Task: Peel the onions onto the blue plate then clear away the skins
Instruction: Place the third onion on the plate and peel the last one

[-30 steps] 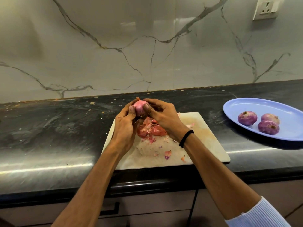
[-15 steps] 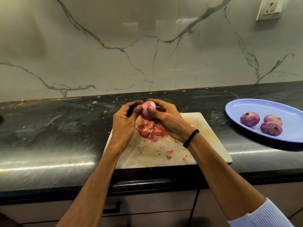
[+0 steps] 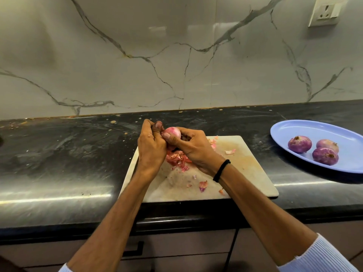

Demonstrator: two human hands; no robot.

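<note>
A small pink onion (image 3: 173, 132) is held above the far edge of the pale cutting board (image 3: 245, 173). My right hand (image 3: 193, 150) grips it, thumb pressed on its near side. My left hand (image 3: 151, 146) is curled against the onion's left side, fingers pinching at its edge. A heap of red skins (image 3: 176, 159) lies on the board under my hands, with loose scraps nearer the front. The blue plate (image 3: 306, 130) at the right carries three peeled purple onions (image 3: 300, 144).
The board sits on a dark stone counter (image 3: 68, 158) with crumbs along the back. A marble-look wall rises behind, with a socket (image 3: 325, 13) at the top right. Cabinet fronts (image 3: 176, 252) run below the counter edge.
Both hands have turned the onion, and my left hand's fingers have curled tighter at its left side. The view has drifted slightly.
</note>
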